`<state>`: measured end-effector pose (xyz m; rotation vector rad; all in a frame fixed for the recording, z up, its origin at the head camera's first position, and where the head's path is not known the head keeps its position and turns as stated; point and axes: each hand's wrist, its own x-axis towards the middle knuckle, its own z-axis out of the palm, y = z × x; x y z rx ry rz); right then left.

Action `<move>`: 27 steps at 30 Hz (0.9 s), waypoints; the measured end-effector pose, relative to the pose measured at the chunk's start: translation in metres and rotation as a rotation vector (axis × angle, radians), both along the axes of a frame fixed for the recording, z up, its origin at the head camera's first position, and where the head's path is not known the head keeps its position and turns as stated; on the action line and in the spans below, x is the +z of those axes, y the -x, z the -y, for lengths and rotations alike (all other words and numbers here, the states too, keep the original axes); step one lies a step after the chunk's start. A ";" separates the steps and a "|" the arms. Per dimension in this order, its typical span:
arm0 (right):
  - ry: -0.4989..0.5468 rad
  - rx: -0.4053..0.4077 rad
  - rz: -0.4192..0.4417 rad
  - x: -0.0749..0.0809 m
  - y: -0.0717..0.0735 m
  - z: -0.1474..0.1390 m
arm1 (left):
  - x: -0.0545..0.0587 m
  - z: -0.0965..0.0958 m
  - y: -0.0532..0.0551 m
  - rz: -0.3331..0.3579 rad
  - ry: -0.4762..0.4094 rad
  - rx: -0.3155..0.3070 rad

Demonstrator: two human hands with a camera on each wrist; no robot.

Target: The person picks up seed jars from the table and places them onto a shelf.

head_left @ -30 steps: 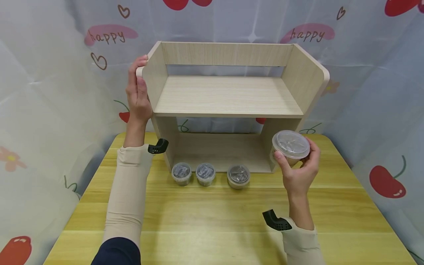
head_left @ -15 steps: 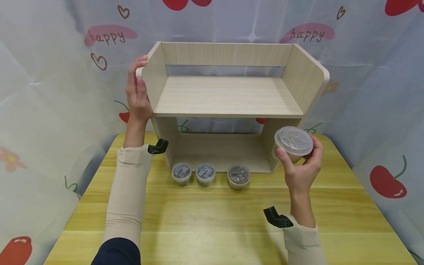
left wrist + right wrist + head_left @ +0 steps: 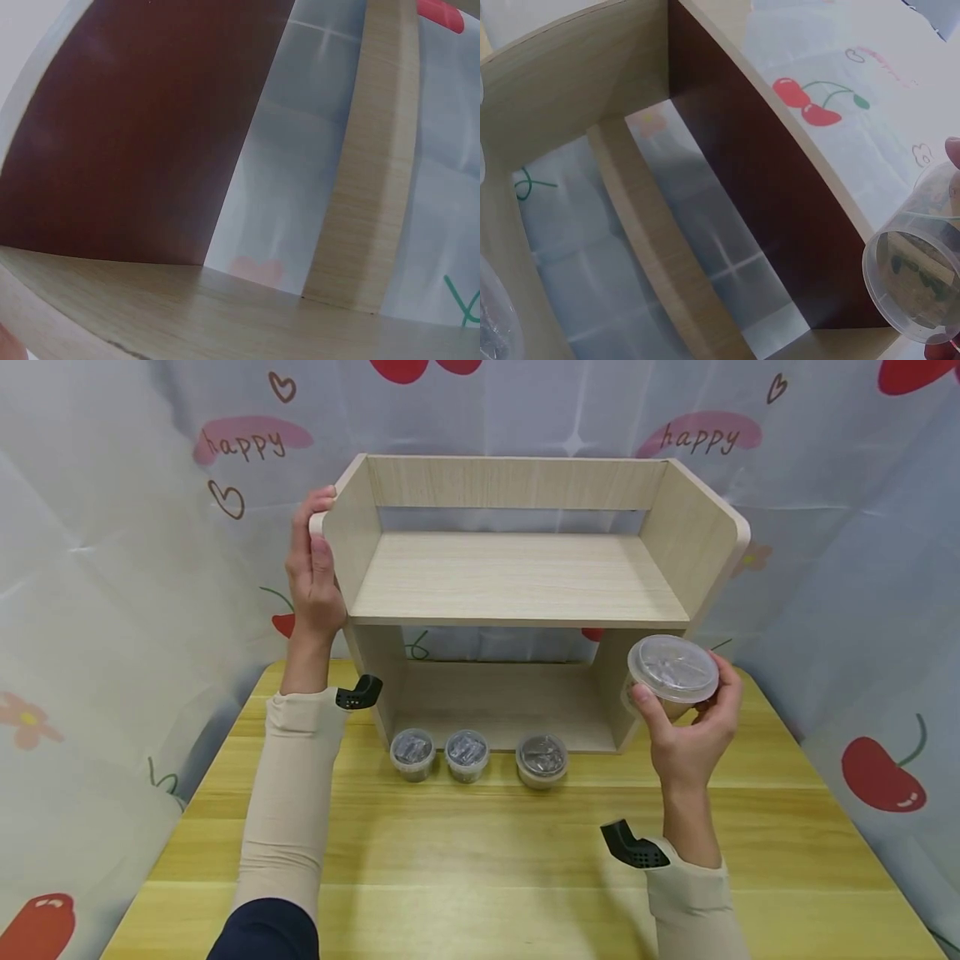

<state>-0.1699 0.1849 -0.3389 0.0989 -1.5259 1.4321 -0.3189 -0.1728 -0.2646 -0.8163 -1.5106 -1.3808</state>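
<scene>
At right of the frame, the right hand [image 3: 693, 739] holds a tub [image 3: 672, 670]; at upper left, the left hand [image 3: 313, 581] grips the shelf [image 3: 517, 578].

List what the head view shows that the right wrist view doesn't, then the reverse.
Head view only: the left hand on the shelf, and both sleeves.

Right wrist view only: a dark brown face of the shelf, and the underside of the held tub.

Both: the shelf, that tub, the right hand, mostly cut off in the wrist view, and the curtain.
</scene>
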 end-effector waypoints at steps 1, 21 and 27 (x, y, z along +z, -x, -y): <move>0.000 0.002 -0.003 0.004 -0.003 0.003 | -0.001 0.001 0.001 0.001 0.000 0.000; 0.018 0.000 -0.038 0.016 -0.001 0.005 | 0.000 -0.001 -0.002 0.010 -0.001 0.000; 0.026 0.000 -0.044 0.016 0.002 0.004 | 0.000 0.000 0.000 -0.010 0.002 -0.009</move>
